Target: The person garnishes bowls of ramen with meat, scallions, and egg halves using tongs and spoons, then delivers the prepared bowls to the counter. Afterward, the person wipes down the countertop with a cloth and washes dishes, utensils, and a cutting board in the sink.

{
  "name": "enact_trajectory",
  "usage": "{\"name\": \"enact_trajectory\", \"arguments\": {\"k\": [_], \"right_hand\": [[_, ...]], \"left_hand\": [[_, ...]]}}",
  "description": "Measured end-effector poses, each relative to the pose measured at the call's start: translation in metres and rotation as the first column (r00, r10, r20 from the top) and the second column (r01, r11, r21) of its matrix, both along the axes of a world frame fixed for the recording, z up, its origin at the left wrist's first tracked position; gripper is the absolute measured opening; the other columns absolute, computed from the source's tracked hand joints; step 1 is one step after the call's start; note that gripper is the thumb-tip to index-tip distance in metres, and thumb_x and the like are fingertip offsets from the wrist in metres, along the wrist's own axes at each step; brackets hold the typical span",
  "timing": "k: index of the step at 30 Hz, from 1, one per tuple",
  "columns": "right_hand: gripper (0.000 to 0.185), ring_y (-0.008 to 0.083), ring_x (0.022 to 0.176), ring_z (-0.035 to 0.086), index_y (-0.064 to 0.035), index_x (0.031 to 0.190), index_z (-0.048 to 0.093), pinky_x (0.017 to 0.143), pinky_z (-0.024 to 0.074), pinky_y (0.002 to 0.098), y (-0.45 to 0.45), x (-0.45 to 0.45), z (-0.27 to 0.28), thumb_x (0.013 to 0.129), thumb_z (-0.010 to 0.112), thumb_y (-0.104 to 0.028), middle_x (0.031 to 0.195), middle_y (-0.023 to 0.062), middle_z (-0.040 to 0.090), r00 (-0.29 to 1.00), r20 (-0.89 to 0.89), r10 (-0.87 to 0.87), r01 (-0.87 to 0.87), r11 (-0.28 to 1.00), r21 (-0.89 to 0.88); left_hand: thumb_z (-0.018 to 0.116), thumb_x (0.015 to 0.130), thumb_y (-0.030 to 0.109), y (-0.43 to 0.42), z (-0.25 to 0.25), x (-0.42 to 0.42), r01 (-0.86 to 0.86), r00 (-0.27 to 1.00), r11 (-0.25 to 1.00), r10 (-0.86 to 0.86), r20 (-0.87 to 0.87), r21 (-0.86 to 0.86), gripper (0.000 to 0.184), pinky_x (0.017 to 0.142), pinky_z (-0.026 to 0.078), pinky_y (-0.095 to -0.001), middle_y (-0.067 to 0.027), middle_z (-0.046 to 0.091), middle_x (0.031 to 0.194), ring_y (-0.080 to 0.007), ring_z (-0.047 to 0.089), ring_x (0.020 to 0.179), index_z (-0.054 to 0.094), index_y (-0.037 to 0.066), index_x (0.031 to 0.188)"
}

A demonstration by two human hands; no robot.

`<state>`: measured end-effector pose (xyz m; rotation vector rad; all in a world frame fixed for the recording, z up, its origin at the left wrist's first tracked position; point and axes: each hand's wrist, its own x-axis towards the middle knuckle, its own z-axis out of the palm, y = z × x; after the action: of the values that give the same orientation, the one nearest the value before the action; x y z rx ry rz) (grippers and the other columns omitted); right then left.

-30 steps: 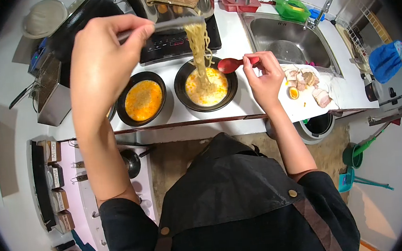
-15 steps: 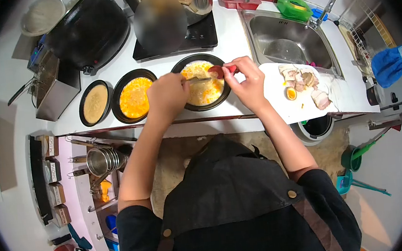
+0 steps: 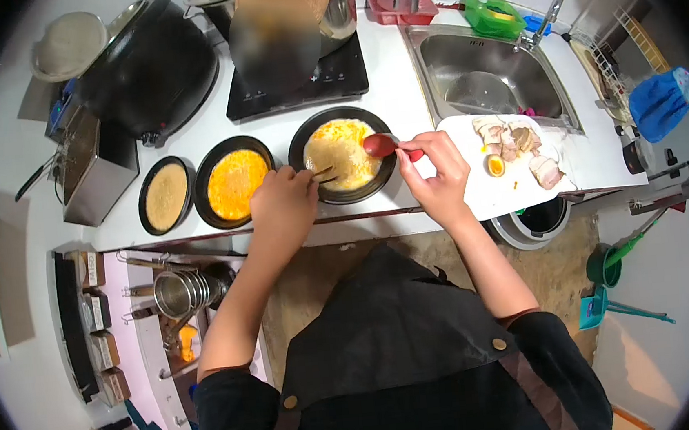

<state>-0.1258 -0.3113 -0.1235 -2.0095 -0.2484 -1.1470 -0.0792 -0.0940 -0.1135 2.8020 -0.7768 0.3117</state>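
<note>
My right hand (image 3: 439, 175) grips a red spoon (image 3: 381, 145), its bowl over the right edge of a black bowl (image 3: 363, 194). Inside that bowl is creamy yellow-orange soup (image 3: 343, 151). My left hand (image 3: 284, 200) is closed on a pair of chopsticks (image 3: 323, 173), with their tips at the left side of the same bowl. Left of this hand stands a second black bowl (image 3: 203, 196) of orange, speckled soup. Farther left, a smaller black bowl (image 3: 145, 220) contains a smooth tan liquid.
A white cutting board (image 3: 461, 188) with sliced meat (image 3: 506, 137) and a halved egg (image 3: 495, 166) lies on the right, by the steel sink (image 3: 461, 49). Behind the bowls are an induction cooker (image 3: 341, 80) and a large black pot (image 3: 152, 76).
The chopsticks have drawn back toward the left rim, and the spoon has come away from them to the right rim. The soup surface looks smoother. The whole view has shifted slightly.
</note>
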Motion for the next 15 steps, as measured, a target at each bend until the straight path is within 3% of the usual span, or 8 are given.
{"name": "enact_trajectory", "arguments": {"k": [8,15], "right_hand": [[0.015,0.0171,0.064,0.057,0.0005,0.081,0.063,0.058,0.0465,0.0267,0.01,-0.002,0.007,0.068,0.068,0.005,0.076,0.0096,0.058,0.996,-0.01,-0.088,0.089,0.996,0.01],[0.015,0.0203,0.066,0.058,0.0006,0.081,0.062,0.059,0.0469,0.0283,0.019,-0.005,0.01,0.067,0.068,0.005,0.076,0.0109,0.058,0.979,-0.024,-0.202,0.201,0.979,-0.01]], "left_hand": [[0.061,0.079,0.018,-0.008,-0.021,0.034,0.094,0.984,0.989,-0.074,0.162,-0.117,0.014,0.063,0.048,-0.0386,-0.0077,0.058,0.081,-0.0265,0.057,0.077,0.06,0.01,0.09],[0.057,0.08,0.02,0.007,-0.011,0.038,0.078,0.997,0.995,-0.079,-0.011,-0.057,0.013,0.063,0.047,-0.0417,-0.0125,0.057,0.077,-0.0313,0.057,0.072,0.056,0.007,0.085]]}}
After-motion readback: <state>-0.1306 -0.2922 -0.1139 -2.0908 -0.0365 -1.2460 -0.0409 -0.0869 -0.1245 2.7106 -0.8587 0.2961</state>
